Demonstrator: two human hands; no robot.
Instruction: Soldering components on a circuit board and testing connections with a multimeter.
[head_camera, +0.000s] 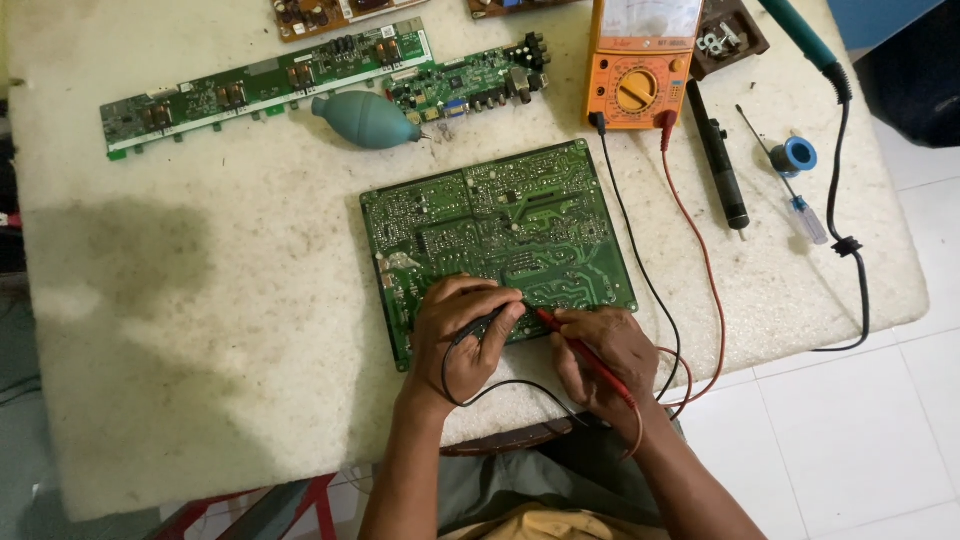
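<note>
Left hand (462, 335) pinching black probe (487, 323), right hand (603, 358) gripping red probe (580, 350), tips meet from opposite sides at green circuit board (500, 235) lower edge, frame centre.

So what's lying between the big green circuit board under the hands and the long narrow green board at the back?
In the head view, a teal rubber blower bulb lies there, with bare white table around it.
</note>
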